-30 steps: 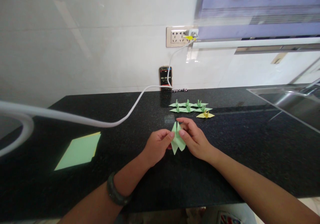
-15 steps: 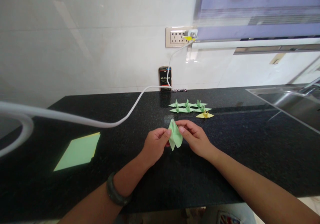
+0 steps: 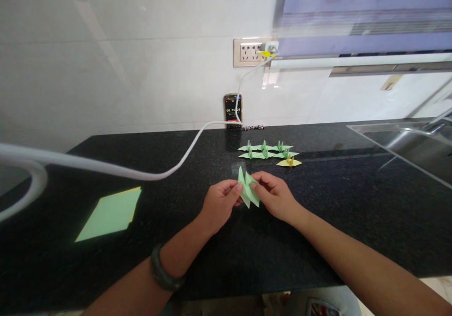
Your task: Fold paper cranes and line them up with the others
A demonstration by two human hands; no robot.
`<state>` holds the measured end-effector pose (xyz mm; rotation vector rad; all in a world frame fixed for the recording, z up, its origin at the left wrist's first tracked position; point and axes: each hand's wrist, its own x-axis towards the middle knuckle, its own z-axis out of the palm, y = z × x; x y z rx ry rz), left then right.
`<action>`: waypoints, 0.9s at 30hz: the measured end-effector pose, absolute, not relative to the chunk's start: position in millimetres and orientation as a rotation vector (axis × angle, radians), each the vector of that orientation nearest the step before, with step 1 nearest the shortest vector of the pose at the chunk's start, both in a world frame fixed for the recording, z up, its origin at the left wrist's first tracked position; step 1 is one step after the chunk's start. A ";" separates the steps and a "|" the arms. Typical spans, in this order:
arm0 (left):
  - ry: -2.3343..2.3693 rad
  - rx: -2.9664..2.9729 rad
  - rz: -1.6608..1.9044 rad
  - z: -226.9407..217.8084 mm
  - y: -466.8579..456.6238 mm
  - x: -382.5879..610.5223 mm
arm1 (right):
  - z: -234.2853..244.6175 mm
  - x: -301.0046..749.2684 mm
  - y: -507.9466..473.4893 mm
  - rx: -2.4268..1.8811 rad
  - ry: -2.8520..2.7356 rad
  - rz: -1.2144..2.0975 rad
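Observation:
Between my two hands is a partly folded piece of light green origami paper, held above the dark countertop. Thumb and fingers of my left hand pinch its left side. On the other side, my right hand pinches the right flap, thumb in front. The paper shows pointed tips at top and bottom, with a gap down the middle. Just beyond my hands stand several green paper cranes in two rows, with one yellow paper crane at their near right.
Green and yellow paper sheets lie stacked at the left. A phone showing a timer leans on the wall. A white cable crosses the left foreground toward the socket. At the right is a steel sink.
The green paper's flaps have swung apart, so its top now shows two separate points instead of one rounded form. Both hands keep their grip in nearly the same place.

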<state>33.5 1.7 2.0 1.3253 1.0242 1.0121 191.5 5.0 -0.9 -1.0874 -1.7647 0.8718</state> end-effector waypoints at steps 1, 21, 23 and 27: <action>1.015 1.322 1.008 2.0 1.5 33.5 | 0.6 191.9 4.6 -1.087 -1.798 0.827; 1.000 1.389 0.937 -3.2 4.1 31.9 | 3.4 189.5 3.4 -1.054 -1.895 0.645; 1.012 1.421 0.932 -2.4 4.2 31.5 | 5.3 190.3 2.9 -1.011 -1.945 0.620; 1.068 1.416 0.954 0.4 4.5 31.2 | 7.5 191.9 0.0 -0.994 -1.914 0.573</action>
